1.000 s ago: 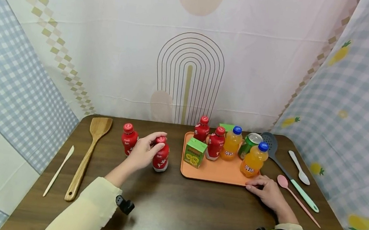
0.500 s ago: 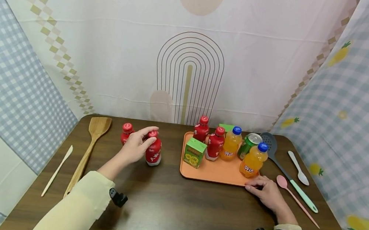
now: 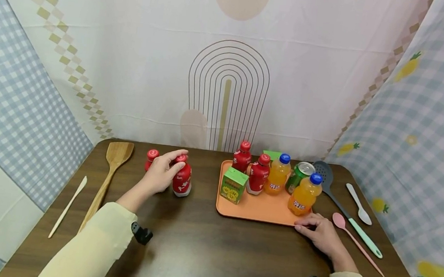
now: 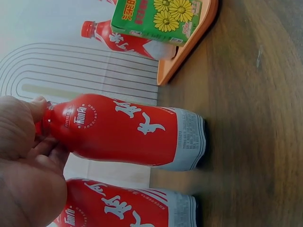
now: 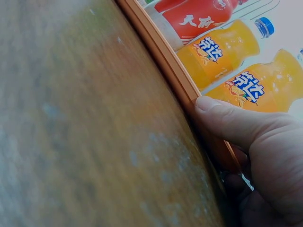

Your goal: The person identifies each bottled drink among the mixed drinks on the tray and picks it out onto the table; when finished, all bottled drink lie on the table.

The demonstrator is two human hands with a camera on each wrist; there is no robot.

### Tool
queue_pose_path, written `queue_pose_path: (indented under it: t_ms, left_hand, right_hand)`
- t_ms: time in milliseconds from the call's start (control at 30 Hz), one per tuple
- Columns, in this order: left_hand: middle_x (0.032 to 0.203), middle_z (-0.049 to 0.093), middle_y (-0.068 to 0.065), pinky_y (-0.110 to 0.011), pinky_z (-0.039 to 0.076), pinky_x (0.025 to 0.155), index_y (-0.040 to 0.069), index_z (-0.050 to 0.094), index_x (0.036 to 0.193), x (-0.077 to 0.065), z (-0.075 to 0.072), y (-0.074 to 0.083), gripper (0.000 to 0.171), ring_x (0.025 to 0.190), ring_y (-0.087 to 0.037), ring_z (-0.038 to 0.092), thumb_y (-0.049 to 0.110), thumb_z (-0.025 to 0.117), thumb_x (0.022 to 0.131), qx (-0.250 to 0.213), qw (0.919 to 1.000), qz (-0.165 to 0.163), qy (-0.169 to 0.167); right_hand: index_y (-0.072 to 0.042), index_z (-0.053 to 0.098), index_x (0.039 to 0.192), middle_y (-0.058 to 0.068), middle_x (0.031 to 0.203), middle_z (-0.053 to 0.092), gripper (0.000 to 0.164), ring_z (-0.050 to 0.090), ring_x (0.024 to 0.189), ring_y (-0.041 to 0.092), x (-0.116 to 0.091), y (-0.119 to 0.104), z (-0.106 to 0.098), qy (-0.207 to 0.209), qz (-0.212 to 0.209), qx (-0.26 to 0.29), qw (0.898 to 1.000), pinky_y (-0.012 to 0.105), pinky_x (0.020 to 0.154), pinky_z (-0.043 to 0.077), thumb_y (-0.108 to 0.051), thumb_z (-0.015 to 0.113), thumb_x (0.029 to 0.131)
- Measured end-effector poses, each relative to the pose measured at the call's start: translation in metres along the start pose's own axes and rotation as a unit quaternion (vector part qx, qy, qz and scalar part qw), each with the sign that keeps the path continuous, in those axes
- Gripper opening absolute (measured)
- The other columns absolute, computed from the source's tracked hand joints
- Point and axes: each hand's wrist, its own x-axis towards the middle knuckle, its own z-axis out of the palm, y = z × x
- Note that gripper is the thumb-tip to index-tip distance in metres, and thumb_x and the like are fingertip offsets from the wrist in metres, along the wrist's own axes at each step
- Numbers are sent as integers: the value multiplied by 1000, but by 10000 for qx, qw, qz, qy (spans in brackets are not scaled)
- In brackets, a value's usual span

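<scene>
My left hand (image 3: 161,173) pinches a red soda bottle (image 3: 182,180) by its cap and neck. That bottle stands upright, at or just above the tabletop. Close on its left is another red bottle (image 4: 128,208), partly hidden behind the hand in the head view. With thumb on the rim and fingers at the outer side, my right hand (image 3: 320,233) grips the front right corner of an orange tray (image 3: 255,211). On the tray stand two red bottles (image 3: 258,176), two orange soda bottles (image 3: 305,195), a green can (image 3: 300,175) and a green drink carton (image 3: 234,186).
A wooden spatula (image 3: 116,157) and a cream knife (image 3: 68,206) lie at the left. To the right are a slotted turner (image 3: 365,238), a pink spoon (image 3: 356,243) and a white spoon (image 3: 359,204). A patterned curtain (image 3: 151,82) hangs behind the table.
My left hand has moved the red bottle left and slightly back, closer to the other red bottle. My right hand and the tray have stayed in place.
</scene>
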Motion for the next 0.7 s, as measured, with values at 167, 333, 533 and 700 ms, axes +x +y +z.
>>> queue_pose_path:
  t_ms: [167,333,533,700]
  left_hand:
    - [126,61,-12,-42,47,95,10,57,133,3,-2,-3,38,97,-19,56,12,61,95,37,10000,-71,-3]
    - [126,61,-12,-37,48,84,10,57,133,4,-2,-6,38,64,-15,40,12,61,95,160,9999,-38,-5]
    - [125,60,-11,-33,43,67,12,55,135,4,-4,-6,40,50,-11,24,15,60,96,245,9995,-130,-138]
    - [125,60,-11,-32,44,66,13,54,136,3,-5,-5,41,51,-11,27,15,60,96,238,9994,-165,-183]
  right_hand:
    - [-27,76,86,-12,87,67,4,55,88,8,0,-1,0,27,-10,7,10000,20,80,44,-27,78,82]
    - [-26,76,86,-12,87,66,5,55,88,8,-1,-1,0,30,19,-7,10000,20,80,44,-27,78,81]
    - [-27,76,86,-12,87,66,5,55,88,8,-1,-1,0,16,34,18,10000,22,79,44,-27,78,81]
    - [-27,76,86,-12,88,66,5,55,88,9,-1,-2,-1,-9,44,0,10000,22,80,44,-28,77,82]
